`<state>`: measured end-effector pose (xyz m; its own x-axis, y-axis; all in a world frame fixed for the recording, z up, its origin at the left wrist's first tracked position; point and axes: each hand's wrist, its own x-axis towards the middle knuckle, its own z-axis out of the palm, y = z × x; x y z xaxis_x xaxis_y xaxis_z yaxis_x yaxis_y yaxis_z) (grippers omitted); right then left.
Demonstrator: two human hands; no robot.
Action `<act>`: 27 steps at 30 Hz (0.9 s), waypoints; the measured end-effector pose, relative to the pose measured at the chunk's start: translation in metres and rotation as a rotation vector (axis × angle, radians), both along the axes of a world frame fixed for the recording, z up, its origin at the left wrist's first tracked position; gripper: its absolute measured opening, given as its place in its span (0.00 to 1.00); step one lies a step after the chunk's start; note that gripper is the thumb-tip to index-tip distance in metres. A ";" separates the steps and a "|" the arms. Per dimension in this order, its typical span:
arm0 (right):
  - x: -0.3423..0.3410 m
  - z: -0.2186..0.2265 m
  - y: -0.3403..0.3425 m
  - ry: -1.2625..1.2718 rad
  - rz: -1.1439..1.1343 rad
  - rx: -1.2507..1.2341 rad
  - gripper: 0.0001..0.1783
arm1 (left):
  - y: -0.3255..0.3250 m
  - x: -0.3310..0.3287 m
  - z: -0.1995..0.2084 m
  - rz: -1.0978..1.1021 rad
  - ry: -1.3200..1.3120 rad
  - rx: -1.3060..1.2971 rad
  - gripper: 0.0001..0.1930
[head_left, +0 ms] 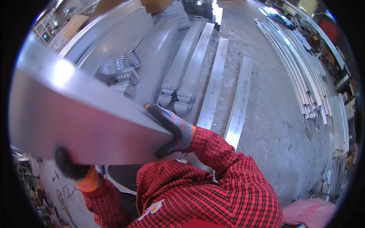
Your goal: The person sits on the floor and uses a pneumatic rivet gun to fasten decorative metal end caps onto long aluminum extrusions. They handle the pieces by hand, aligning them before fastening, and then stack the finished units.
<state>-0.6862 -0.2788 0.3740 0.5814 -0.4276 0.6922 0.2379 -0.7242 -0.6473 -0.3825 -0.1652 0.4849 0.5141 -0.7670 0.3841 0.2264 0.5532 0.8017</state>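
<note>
A long, wide metal beam [87, 125], shiny silver like aluminium, is held up at a slant in front of me. Its near end lies by my right hand, and the rest runs off to the far left. My left hand [74, 169], in a black glove with an orange cuff, grips the lower edge, its thumb on the broad face and the other fingers hidden beneath. At the near end, my right hand [173, 131], in a grey and black glove with orange stripes, is closed around the edge. The broad face reflects my red checked sleeves.
Long flat metal bars [213, 87] with handwriting lie ahead on the concrete floor [273, 133]. Stacked wide panels [114, 41] and a pile of ribbed metal pieces [127, 74] are beyond the beam. At right lies a bundle of thin profiles [296, 60]; cables [66, 197] trail at lower left.
</note>
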 end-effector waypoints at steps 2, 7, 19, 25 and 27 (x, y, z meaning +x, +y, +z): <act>-0.006 -0.022 -0.010 -0.117 0.209 0.337 0.68 | -0.040 -0.029 0.006 -0.190 -0.096 0.042 0.44; -0.047 -0.045 -0.014 -0.163 0.044 0.635 0.57 | -0.121 -0.108 -0.003 -0.608 -0.339 0.122 0.50; -0.188 -0.089 -0.121 -0.699 -0.747 1.015 0.25 | -0.041 -0.236 -0.241 -0.695 -0.958 0.443 0.64; -0.238 -0.152 -0.102 -0.611 -0.867 1.191 0.25 | -0.025 -0.260 -0.226 -0.858 -1.197 0.678 0.57; -0.234 -0.175 -0.098 -0.590 -0.864 1.267 0.24 | -0.021 -0.256 -0.249 -0.906 -1.193 0.696 0.56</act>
<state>-0.9204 -0.3766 0.1993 -0.3174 -0.8980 -0.3046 0.4829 0.1234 -0.8669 -0.6383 -0.1859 0.2359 -0.4821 -0.8174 -0.3152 -0.6317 0.0751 0.7715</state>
